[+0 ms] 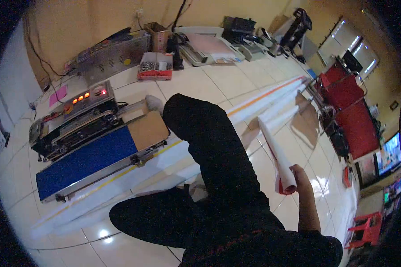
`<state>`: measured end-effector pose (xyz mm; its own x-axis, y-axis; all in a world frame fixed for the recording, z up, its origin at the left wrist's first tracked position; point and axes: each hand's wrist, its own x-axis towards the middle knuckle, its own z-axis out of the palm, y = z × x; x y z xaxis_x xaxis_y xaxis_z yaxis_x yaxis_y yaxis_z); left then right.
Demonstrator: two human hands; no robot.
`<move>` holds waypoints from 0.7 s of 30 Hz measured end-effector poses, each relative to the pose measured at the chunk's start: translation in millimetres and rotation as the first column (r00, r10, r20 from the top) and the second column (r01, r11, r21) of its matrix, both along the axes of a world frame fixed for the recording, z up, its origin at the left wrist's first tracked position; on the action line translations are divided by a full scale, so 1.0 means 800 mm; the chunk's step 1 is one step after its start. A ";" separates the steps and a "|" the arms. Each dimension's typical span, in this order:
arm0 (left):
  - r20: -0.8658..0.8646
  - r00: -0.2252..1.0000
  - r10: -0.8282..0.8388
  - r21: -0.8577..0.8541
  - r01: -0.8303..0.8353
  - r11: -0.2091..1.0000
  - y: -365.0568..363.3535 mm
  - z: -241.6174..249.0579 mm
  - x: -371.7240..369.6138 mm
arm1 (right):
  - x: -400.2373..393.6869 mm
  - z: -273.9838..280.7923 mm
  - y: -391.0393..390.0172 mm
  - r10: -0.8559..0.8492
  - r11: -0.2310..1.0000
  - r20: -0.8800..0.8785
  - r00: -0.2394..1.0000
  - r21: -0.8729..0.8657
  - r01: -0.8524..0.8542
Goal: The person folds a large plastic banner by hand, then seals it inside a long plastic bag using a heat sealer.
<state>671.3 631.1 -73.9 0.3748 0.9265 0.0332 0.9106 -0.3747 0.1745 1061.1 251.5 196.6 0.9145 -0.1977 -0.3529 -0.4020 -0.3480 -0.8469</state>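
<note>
My right hand (301, 177) is closed around the near end of a rolled sheet (278, 162), white outside and red inside. The roll slants away from me over the tiles, its open end toward me. My left hand is out of the picture. To the left of my dark-trousered legs stands a band sealer (78, 113) with lit orange-red digits. Its blue conveyor belt (87, 162) runs along its near side, with a brown cardboard piece (149, 131) on the right end.
Long clear plastic sheeting (173, 158) lies across the floor under my legs. A red-and-white box (155, 66) of metal parts and a perforated metal panel (116, 58) stand by the wall. Red chairs (354, 113), a red stool (364, 229) and a lit screen (390, 153) are on the right.
</note>
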 end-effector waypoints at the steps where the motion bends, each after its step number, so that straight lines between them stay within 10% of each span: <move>1: 0.006 1.000 -0.007 0.003 0.007 1.000 0.008 -0.001 0.007 | 0.009 0.003 0.020 -0.052 0.969 -0.059 0.997 0.240 0.064; 2: 0.004 1.000 -0.019 -0.003 0.019 1.000 0.015 -0.001 0.010 | 0.010 0.003 0.032 -0.086 0.879 -0.132 0.988 0.457 0.137; 4: 0.011 0.999 -0.042 -0.012 0.042 0.999 0.023 0.000 0.015 | 0.029 -0.053 0.033 0.018 0.940 0.186 0.982 0.332 -0.080; 8: 0.020 0.999 -0.042 -0.019 0.042 0.999 0.033 0.003 0.027 | 0.079 0.029 0.216 0.191 0.506 0.046 0.981 0.851 -0.138; 16: -0.005 0.999 -0.042 0.001 0.042 0.999 0.063 0.015 0.069 | 0.127 -0.037 0.270 0.156 0.533 -0.124 0.980 0.846 0.022; 21: -0.040 0.999 -0.011 0.016 0.012 1.000 0.084 0.032 0.105 | 0.116 -0.079 0.268 0.523 0.572 -0.362 0.771 0.820 -0.002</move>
